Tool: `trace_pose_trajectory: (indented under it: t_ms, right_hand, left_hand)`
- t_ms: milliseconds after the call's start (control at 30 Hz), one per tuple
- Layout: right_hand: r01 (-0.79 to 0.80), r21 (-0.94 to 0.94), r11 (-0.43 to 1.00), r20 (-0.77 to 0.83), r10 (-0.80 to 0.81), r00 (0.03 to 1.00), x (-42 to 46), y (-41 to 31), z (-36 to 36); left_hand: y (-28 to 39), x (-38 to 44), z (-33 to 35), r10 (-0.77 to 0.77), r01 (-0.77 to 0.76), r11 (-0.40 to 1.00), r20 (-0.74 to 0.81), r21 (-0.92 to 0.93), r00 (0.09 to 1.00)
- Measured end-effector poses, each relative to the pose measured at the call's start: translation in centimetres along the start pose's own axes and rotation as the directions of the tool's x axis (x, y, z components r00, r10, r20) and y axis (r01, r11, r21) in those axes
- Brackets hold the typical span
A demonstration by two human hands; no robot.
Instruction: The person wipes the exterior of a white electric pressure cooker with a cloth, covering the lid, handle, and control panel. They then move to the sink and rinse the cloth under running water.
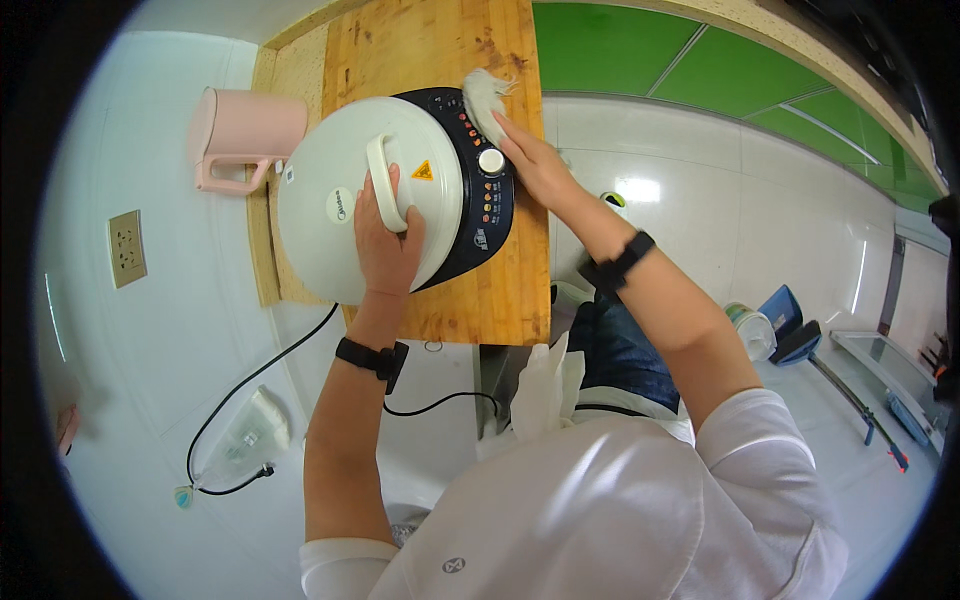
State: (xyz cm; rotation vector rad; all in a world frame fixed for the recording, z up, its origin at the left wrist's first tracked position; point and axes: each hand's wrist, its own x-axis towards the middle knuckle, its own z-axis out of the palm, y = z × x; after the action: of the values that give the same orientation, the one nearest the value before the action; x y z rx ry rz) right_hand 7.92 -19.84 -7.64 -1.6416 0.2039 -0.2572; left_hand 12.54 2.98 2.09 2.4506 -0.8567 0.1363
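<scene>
A round cream-white electric griddle [322, 240] with a Midea badge stands in front of me, its lid closed. My left hand [388, 240] lies at the lid's curved handle [380, 176], with the thumb on one side and fingers on the other. Along the right edge runs a black control panel [489, 244] with printed icons and a silver knob [491, 161]. Between the fingers of my right hand [536, 161] is a whitish cloth [484, 97]. It touches the panel's upper part, and its frayed end hangs past the panel's edge.
A wooden board [442, 319] carries the griddle. Beside it stands a pink electric kettle [255, 124], near a wall socket [127, 249]. The black cord [247, 390] hangs along the wall to a plug. Green cabinet doors [600, 45], a bucket [752, 335] and a dustpan [781, 311] are at right.
</scene>
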Motion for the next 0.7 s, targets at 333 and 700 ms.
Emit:
trace_pose_trajectory:
  t_ms: [333,700]
  right_hand:
    - [0.126,-0.168,0.978,-0.098,-0.144,0.985,6.1,0.9,-0.4]
    - [0.063,-0.561,0.825,0.005,-0.073,0.997,11.3,-3.3,3.3]
  left_hand:
    - [0.1,0.3,0.1,-0.008,0.006,0.997,0.029,0.071,1.000]
    - [-0.3,0.0,0.3,-0.029,0.028,0.997,0.013,0.065,0.999]
